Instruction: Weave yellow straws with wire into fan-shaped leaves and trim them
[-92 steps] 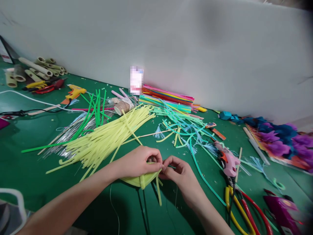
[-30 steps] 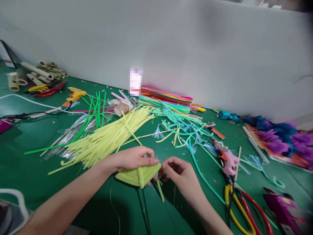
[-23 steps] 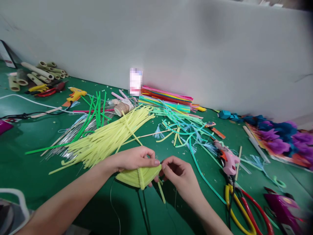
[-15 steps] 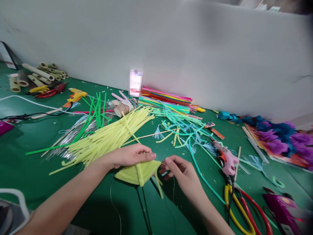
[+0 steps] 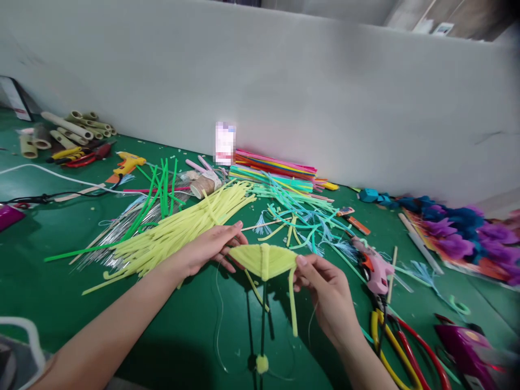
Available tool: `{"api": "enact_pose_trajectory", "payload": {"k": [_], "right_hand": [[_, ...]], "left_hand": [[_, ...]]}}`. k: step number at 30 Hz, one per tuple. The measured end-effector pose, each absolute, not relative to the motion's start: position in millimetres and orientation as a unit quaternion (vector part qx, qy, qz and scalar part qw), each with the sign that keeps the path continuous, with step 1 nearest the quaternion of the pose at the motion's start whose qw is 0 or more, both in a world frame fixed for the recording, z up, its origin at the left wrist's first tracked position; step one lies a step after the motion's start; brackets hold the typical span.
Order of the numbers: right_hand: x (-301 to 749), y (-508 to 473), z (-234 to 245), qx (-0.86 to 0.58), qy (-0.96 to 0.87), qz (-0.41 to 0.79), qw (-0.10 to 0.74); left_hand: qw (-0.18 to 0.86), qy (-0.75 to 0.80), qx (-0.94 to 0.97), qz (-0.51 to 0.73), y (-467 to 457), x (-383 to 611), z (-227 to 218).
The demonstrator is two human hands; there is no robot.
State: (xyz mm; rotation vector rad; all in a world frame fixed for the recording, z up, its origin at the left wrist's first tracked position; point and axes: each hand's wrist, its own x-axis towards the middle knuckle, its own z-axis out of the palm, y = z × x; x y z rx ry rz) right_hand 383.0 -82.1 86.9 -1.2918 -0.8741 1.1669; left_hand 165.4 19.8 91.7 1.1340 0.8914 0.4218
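In front of me is a small fan-shaped piece made of yellow pipe cleaners [image 5: 280, 261], with a rib up its middle. A thin dark rod [image 5: 263, 314] runs down from it to a yellow fuzzy ball [image 5: 262, 363]. My right hand [image 5: 325, 281] pinches the piece's right tip, where a loose yellow end hangs. At the left tip is my left hand [image 5: 221, 244], its fingers spread and stretched out; whether they touch the tip is hard to tell. A fine clear thread [image 5: 218, 325] loops below. Behind my left hand lies a heap of yellow pipe cleaners [image 5: 182, 227].
Teal pipe cleaners [image 5: 292, 203] and a multicoloured bundle [image 5: 276, 165] lie at the back. On the right are a pink glue gun [image 5: 377, 271], scissors with red and yellow handles [image 5: 392, 344] and purple flowers [image 5: 455, 238]. A yellow glue gun [image 5: 129, 161] and bamboo tubes [image 5: 77, 127] are on the left.
The yellow piece has risen and moved right, now facing me more squarely with its rod and ball in view. My left hand's pinch on its top has loosened; my right hand took its right tip.
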Motion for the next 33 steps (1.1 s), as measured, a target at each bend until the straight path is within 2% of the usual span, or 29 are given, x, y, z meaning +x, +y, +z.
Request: {"api": "enact_pose_trajectory", "payload": {"k": [5,10,15,23,33], "right_hand": [[394,-77,82,-0.556,-0.310,0.490,0.596],[392,-72,75,-0.572,-0.356,0.500,0.544],[386,-72,76,-0.577,-0.383,0.530,0.490],[384,-73,77,-0.553,-0.376,0.564,0.484],[383,-72,70,-0.549,-0.387,0.566,0.478]], "left_hand": [[0.733,0.362,0.543,0.190,18,168,94],[0.699,0.386,0.561,0.218,18,168,91],[0.706,0.378,0.564,0.201,19,168,86],[0.732,0.361,0.533,0.222,17,172,86],[0.771,0.357,0.495,0.184,15,173,82]]}}
